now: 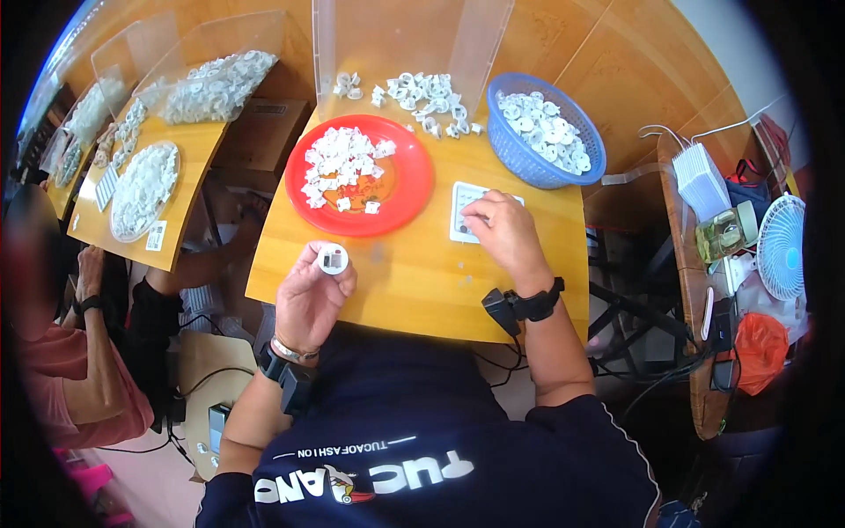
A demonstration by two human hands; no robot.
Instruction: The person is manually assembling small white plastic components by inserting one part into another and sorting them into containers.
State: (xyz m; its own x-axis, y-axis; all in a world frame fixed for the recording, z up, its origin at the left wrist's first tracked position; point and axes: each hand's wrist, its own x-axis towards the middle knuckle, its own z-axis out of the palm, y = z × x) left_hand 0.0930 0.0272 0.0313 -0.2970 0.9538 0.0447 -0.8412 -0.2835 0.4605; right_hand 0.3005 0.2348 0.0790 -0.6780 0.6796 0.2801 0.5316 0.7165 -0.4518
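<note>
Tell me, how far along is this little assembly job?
Done, it seems: the blue basket holds many white round parts. In hand: the left hand holds one round white piece, while the right hand rests on a small white sheet. Left: a heap of small white bits on the red plate and loose white rings behind it. So apparently plenty remains.

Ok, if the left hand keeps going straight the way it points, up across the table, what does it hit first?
Probably the red plate with small white pieces: the left hand, holding a round white part, points toward its near rim.
</note>
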